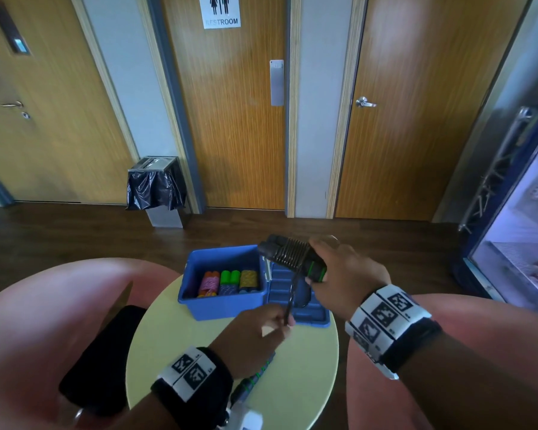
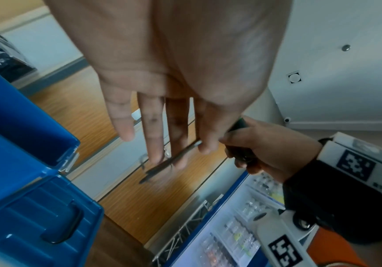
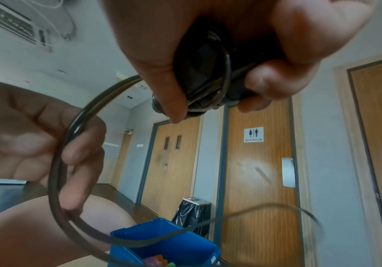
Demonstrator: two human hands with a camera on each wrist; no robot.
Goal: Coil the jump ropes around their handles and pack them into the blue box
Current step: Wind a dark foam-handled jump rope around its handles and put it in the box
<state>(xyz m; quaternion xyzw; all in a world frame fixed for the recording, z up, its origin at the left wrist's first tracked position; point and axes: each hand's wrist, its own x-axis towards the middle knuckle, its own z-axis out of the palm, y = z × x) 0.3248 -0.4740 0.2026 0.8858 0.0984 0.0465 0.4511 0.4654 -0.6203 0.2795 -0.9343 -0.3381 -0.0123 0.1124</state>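
My right hand grips a pair of black handles with green bands, held above the open blue box; black rope is wound in several turns around them. A loose length of that rope hangs down to my left hand, which pinches it over the box's lid. The right wrist view shows the rope looping through the left hand's curled fingers. Several coiled ropes in orange, green and yellow lie inside the box. Another rope handle lies on the table under my left wrist.
The box stands at the far edge of a small round yellow table. Pink chairs flank it, the left one with a black object on its seat. A lined bin stands by the doors, and a glass-fronted fridge is at the right.
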